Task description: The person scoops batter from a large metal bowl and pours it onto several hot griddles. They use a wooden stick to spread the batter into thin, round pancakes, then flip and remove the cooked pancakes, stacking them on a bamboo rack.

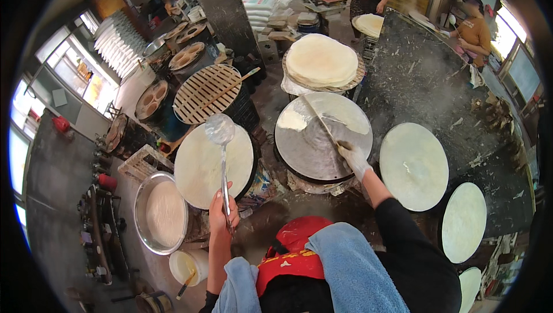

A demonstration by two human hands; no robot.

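My left hand [224, 210] grips the handle of a metal ladle [220, 129], its bowl over a griddle wholly covered by a pale, thin pancake [196, 166]. On my right hand [355, 161] is a whitish glove, and it holds a long thin spreading blade [320, 119]. That blade lies across the round griddle [298, 153] in front of me. Wet batter [292, 120] pools at the griddle's left, with another patch at its upper right. To the lower left, a metal basin [139, 214] contains pale batter [164, 214].
Stacked flatbreads [322, 60] rest on a slatted rack beyond the griddle. Another slatted rack [207, 92] carries a stick. Covered griddles [414, 166] [464, 222] line my right, beside a dark board [414, 84]. A white bucket [201, 265] stands lower left. Two people work at the back right; another sits far left.
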